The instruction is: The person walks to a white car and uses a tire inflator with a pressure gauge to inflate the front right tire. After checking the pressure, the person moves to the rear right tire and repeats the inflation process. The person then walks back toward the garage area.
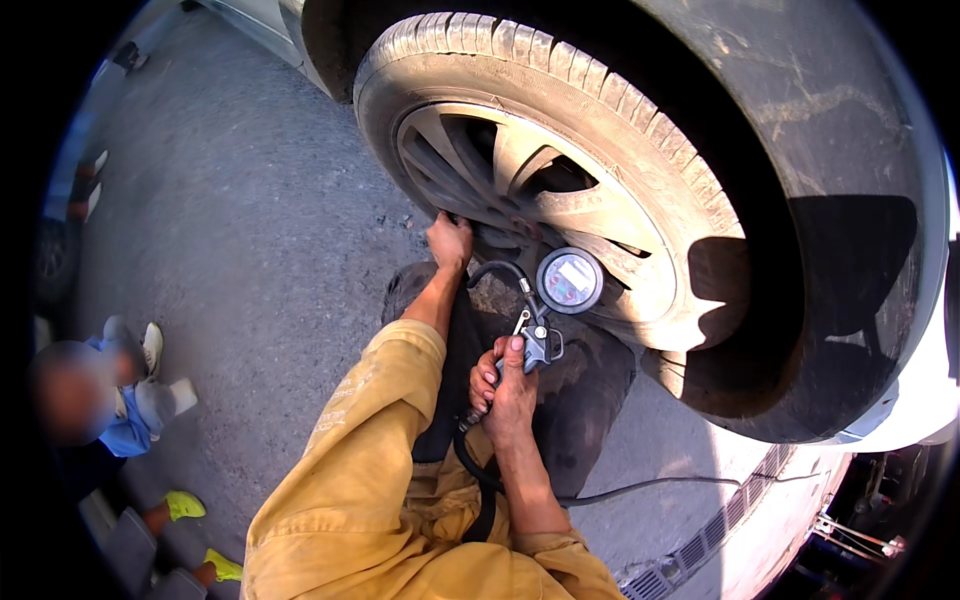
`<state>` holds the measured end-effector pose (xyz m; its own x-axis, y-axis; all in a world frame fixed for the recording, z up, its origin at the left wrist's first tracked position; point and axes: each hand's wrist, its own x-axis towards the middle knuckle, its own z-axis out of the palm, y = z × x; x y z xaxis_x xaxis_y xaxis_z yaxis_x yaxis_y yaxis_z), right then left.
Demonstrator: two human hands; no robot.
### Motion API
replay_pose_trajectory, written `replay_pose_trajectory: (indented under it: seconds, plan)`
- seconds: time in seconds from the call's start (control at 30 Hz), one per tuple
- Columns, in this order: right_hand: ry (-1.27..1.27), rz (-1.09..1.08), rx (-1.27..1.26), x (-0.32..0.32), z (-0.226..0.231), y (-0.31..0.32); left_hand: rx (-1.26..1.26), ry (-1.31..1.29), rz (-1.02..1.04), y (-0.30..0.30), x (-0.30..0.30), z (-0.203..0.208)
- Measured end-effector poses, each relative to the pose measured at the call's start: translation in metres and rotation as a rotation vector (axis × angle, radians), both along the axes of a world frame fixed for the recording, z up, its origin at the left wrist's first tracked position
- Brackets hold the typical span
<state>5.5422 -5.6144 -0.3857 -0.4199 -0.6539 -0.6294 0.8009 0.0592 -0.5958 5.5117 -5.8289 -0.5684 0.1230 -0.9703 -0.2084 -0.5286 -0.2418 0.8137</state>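
My right hand [508, 385] is wrapped round the grip of a tyre inflator gun [538, 345], thumb on top by its lever. A round gauge [570, 280] with a display sits at the gun's head. From the gun a short black hose [495, 268] curves left towards my left forearm, where its end is hidden. My left hand [450, 240] reaches to the lower edge of the dusty alloy wheel [600, 210]. Its fingers are curled in at the rim, and what they pinch is hidden. The tyre [560, 50] is mounted on the car.
An air line [650, 483] trails from the gun to the right across the ground, near a drain grate [690, 550]. The dark bumper [850, 230] curves close on the right. On the left a person [130, 390] is low to the asphalt [240, 180], near yellow shoes [185, 504].
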Motion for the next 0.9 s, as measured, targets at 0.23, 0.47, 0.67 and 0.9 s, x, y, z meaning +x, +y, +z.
replay_pose_trajectory:
  seconds: [0.23,0.47,0.67,0.9]
  plan:
    - [0.011,0.024,0.016,0.001,0.003,-0.001,0.014,-0.018,-0.049,-0.006,0.006,-0.010]
    - [0.006,0.049,0.013,-0.002,0.013,0.000,0.098,-0.049,-0.136,-0.009,0.005,-0.006]
    - [0.001,0.051,0.005,-0.002,0.018,0.001,0.234,0.000,-0.155,-0.022,0.007,-0.015]
    - [0.003,0.046,-0.014,0.003,0.025,0.002,0.457,0.160,-0.211,-0.032,0.017,-0.026]
